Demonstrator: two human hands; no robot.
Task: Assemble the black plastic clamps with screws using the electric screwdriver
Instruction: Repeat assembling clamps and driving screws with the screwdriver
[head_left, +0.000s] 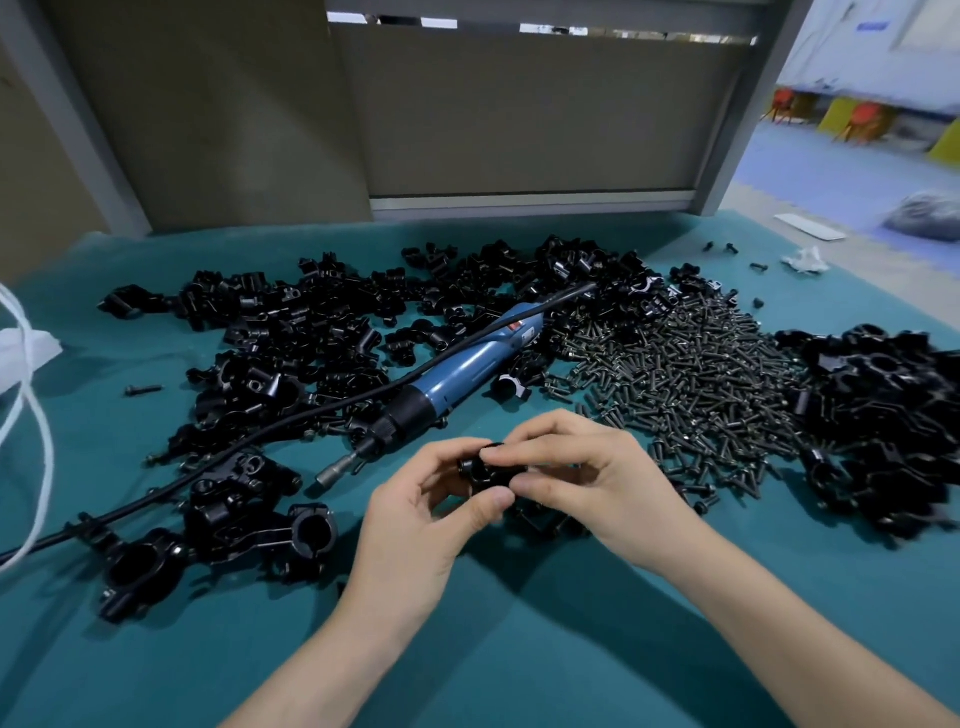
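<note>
While pinched over the near middle of the tabletop (519, 660), mostly hidden by fingers: small black plastic clamp (488, 470). Looks glossy and rounded, with a raised ring at its left end. Cradled from below by the left grip (415, 525), thumb on the near side; nipped from above by the right grip (587, 478), thumb and forefinger closed on it. Just beyond, lying with its bit toward the near-left corner: blue electric screwdriver (462, 374), black cable (322, 410) trailing to the left edge. Heaped across the far half: loose clamp parts (311, 322). Toward the right edge: dark screws (691, 374), then more black pieces (893, 415).
</note>
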